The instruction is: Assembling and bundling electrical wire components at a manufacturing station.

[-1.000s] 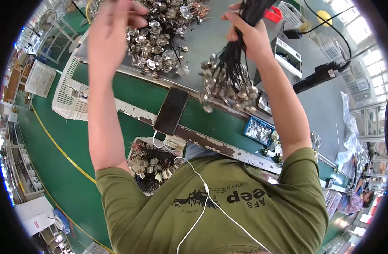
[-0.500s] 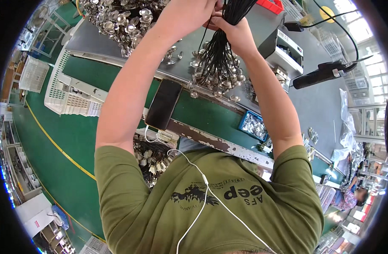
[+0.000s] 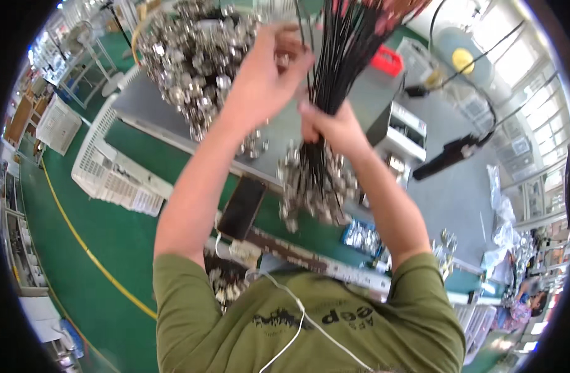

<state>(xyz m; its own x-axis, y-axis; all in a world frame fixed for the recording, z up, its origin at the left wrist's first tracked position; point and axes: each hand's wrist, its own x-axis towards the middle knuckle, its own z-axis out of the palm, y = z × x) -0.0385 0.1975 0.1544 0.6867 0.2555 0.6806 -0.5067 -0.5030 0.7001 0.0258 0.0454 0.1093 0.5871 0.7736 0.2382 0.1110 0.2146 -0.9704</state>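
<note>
My right hand [image 3: 336, 130] is closed round a thick bundle of black wires [image 3: 335, 71] and holds it upright over the table's near edge. Shiny round metal pieces [image 3: 316, 193] hang in a cluster from the bundle's lower end. Reddish tips [image 3: 400, 13] fan out at its top. To the left of the bundle is my left hand [image 3: 266, 78], its fingers apart and curved, slightly blurred. A loose thin wire [image 3: 302, 25] runs close to its fingertips; I see no grip on it. Beyond my left forearm lies a large heap of similar metal pieces [image 3: 192, 68].
A black phone [image 3: 243, 208] with a white cable lies at the table edge. A blue tray [image 3: 358, 239] of small parts sits near my right forearm. Farther right are a grey-white box [image 3: 402, 133], a red bin [image 3: 387, 61] and a black cabled device [image 3: 446, 158]. A white crate [image 3: 111, 180] stands left.
My left hand has come away from the bundle, leftward, and its fingers have spread. The bundle and my right hand sit lower in view, and its reddish top now shows. The view has shifted.
</note>
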